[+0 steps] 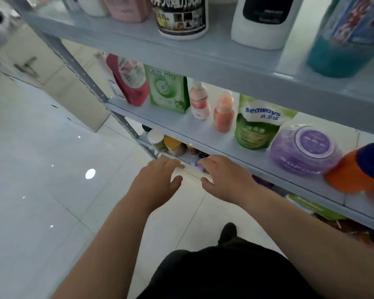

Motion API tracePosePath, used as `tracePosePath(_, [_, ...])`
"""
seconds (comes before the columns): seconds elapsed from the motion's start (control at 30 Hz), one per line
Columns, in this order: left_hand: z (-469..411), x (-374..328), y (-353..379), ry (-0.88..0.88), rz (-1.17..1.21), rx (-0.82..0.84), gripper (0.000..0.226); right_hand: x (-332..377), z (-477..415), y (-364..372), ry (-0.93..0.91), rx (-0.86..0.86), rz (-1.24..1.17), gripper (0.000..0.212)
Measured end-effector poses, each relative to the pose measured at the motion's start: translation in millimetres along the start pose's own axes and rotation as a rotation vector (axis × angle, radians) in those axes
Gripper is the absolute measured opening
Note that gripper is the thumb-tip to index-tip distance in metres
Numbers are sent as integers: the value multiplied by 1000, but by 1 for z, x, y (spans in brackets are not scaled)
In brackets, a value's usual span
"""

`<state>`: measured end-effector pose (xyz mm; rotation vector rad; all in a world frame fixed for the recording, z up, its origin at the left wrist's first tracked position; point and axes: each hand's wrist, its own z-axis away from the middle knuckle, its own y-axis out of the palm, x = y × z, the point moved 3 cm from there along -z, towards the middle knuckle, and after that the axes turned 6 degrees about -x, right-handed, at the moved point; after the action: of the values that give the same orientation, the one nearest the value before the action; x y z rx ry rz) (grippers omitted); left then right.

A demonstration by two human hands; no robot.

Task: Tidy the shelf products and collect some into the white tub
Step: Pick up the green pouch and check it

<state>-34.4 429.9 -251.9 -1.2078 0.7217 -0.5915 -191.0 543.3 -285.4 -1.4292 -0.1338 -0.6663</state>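
My left hand (158, 182) and my right hand (222, 178) reach down side by side toward the lower shelf, fingers extended and holding nothing. Between their fingertips a white and purple item (195, 164) shows at the lower shelf's edge; my right fingers are at it, contact unclear. On the middle shelf (203, 134) stand a red pouch (130, 80), a green pouch (166, 91), a pink bottle (199, 100), an orange bottle (224, 112), a green Seaways pouch (257, 126), a purple round pack (304, 149) and an orange bottle with a blue cap (358, 169). No white tub is in view.
The top shelf (181, 52) carries a black-labelled canister (181, 16), a white bottle (263, 20) and a teal bottle (350, 35). Jars (160, 140) sit on the lower shelf at left. A grey perforated upright (78, 70) frames the rack. Glossy tiled floor (41, 169) lies to the left.
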Motion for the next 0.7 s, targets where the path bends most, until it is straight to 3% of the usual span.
tracePosePath(0.2, [-57,38,3,-41,45,7,46,12,-74,-7,50,-26,-96,42])
tracePosePath(0.37, [-98,90,25,50,56,97,45,27,-127,9,207,-46,-137,58])
tracePosePath(0.53, [-156,151,37,207,67,150,53,43,-198,33,517,-170,-313,77])
tracePosePath(0.7, [-209,199,38,367,4,139,69,59,-257,39,886,-476,-801,68])
